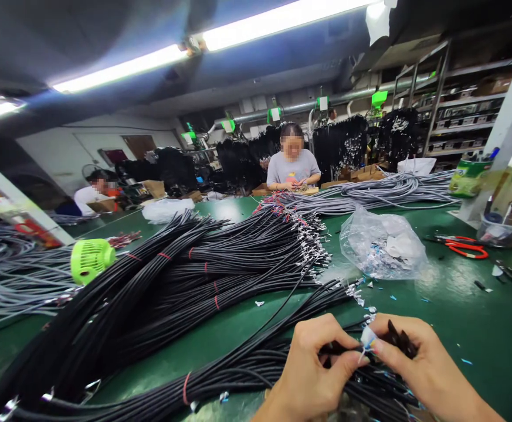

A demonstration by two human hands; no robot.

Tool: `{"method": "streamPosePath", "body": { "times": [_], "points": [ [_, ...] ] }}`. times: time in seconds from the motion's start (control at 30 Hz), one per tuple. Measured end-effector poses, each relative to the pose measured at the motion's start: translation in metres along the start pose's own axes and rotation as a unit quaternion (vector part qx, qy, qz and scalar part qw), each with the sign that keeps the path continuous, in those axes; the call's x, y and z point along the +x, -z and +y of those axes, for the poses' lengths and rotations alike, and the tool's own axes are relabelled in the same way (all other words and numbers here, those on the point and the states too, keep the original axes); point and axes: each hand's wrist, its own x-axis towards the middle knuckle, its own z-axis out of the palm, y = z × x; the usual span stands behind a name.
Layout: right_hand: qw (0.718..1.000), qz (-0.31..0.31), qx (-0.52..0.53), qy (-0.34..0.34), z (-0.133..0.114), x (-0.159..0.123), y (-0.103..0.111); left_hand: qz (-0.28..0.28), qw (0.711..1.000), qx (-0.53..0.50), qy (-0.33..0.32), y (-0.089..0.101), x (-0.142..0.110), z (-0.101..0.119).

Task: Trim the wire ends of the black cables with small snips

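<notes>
My left hand (319,366) is closed, its thumb and forefinger pinching a black cable close to its stripped end. From that end stick out a white wrapping (368,336) and thin wires, one of them blue. My right hand (427,357) is closed too, its thumb and fingertips against the white wrapping. A dark tool (402,339), whose kind I cannot make out, is tucked in the right hand's fingers. Beneath both hands lies a bundle of black cables (238,378), bound by a red tie (186,388). The held cable's far part is lost among the others.
Larger tied bundles of black cables (159,293) cover the table's left. A clear plastic bag (381,243) of scraps, red-handled pliers (464,246) and a small tub (499,228) lie right. Grey cables (383,193), a green fan (92,261) and a co-worker (293,164) are beyond.
</notes>
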Motion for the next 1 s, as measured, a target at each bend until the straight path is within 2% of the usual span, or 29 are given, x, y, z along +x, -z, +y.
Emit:
{"method": "streamPosePath", "body": {
  "times": [0.17,0.23,0.4,0.57,0.67,0.8,0.87,0.93,1.0],
  "points": [
    [0.999,-0.005,0.029,-0.043,0.000,-0.001,-0.003,-0.014,1.000,0.014,0.000,0.003,-0.002,0.002],
    [1.000,-0.009,0.007,-0.025,0.000,-0.002,-0.005,-0.018,0.999,0.020,0.016,0.003,-0.002,0.003],
    [0.996,0.041,-0.073,0.033,-0.003,-0.004,-0.005,-0.001,0.998,0.027,0.054,-0.003,-0.001,0.006],
    [0.990,0.042,-0.102,0.086,-0.010,-0.007,-0.008,0.030,0.992,-0.038,0.118,-0.012,-0.002,0.000],
    [0.992,0.024,-0.095,0.084,-0.010,-0.007,-0.010,0.014,0.985,-0.088,0.148,-0.014,-0.002,-0.004],
    [0.995,0.001,-0.073,0.069,-0.005,-0.005,-0.009,-0.020,0.959,-0.201,0.197,-0.012,0.001,-0.009],
    [0.997,0.006,-0.065,0.050,-0.003,-0.003,-0.006,-0.032,0.957,-0.221,0.186,-0.010,0.002,-0.010],
    [0.998,0.021,-0.048,0.017,-0.002,0.000,-0.002,-0.034,0.968,-0.199,0.151,-0.006,0.003,-0.009],
    [0.999,0.035,-0.019,-0.017,0.000,0.002,0.001,-0.011,0.982,-0.156,0.108,-0.002,0.003,-0.009]
  ]
}}
